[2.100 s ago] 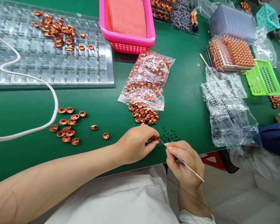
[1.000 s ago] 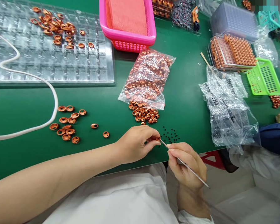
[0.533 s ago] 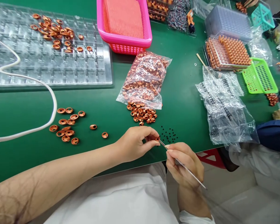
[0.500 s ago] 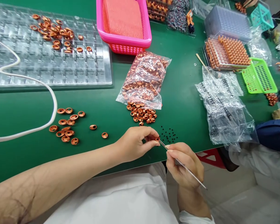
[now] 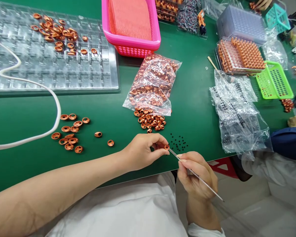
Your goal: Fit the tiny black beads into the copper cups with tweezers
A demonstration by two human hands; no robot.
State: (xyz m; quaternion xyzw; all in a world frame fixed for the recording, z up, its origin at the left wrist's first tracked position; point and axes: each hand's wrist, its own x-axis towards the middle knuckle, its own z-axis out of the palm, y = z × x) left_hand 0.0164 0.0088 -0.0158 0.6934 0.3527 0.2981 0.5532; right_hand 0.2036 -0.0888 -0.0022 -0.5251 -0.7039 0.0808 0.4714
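Between thumb and forefinger, my left hand (image 5: 144, 152) pinches a small copper-coloured ring-like part (image 5: 166, 147) near the table's front edge. My right hand (image 5: 198, 174) is closed round a pair of thin metal tweezers (image 5: 199, 179), whose tips reach the copper part; whether they hold anything is too small to see. Tiny black pieces (image 5: 179, 143) lie scattered just beyond the tweezers. Behind my left hand is a heap of copper parts (image 5: 151, 121) at the mouth of a clear plastic bag (image 5: 153, 82) full of them. More loose copper parts (image 5: 70, 135) rest to the left.
A clear compartment tray (image 5: 93, 74) with copper parts spans the back left, with a white cord (image 5: 55, 98) across it. A pink basket (image 5: 138, 46) stands behind the bag. Plastic bags (image 5: 239, 115), a green basket (image 5: 275, 80) and a person's sleeve (image 5: 263, 166) are at right.
My right hand has shifted slightly right and down with the tweezers, drawing their tips back a little from the copper part. My left hand stays nearly still.
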